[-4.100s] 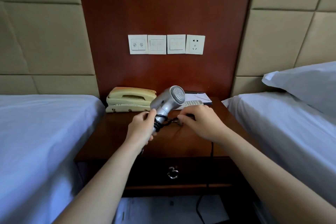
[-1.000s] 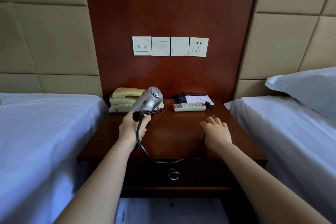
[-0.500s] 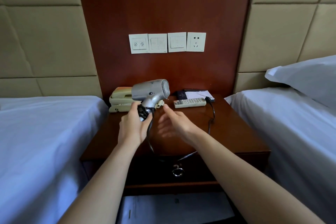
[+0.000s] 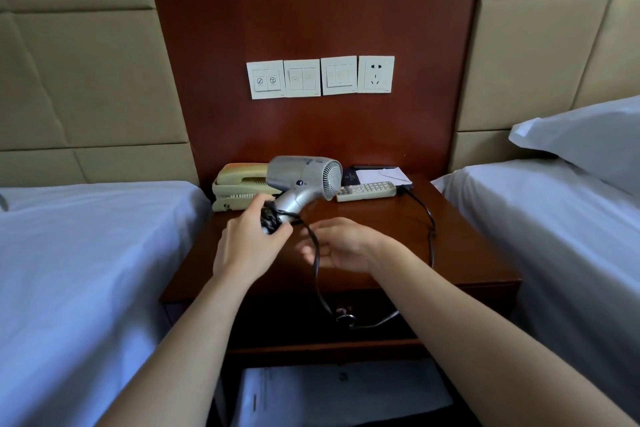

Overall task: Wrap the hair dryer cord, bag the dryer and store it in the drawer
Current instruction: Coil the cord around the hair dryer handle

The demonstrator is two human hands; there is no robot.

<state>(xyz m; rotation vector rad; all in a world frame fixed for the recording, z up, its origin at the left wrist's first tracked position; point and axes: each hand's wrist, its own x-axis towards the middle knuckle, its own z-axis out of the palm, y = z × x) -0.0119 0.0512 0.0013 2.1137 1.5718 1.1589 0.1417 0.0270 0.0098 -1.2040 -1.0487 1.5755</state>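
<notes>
Fingers [image 4: 277,230] of the left hand [image 4: 247,250] clamp the hair dryer [image 4: 301,184] by its handle, above the table [image 4: 467,253]. Right hand [image 4: 341,246], loosely spread, cups the limp cord [image 4: 317,263]; judged light, best held at the handle.

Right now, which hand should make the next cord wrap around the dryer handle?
Right. The left hand grips the hair dryer by its wrapped handle, while the right hand is open beside the loose cord.
</notes>
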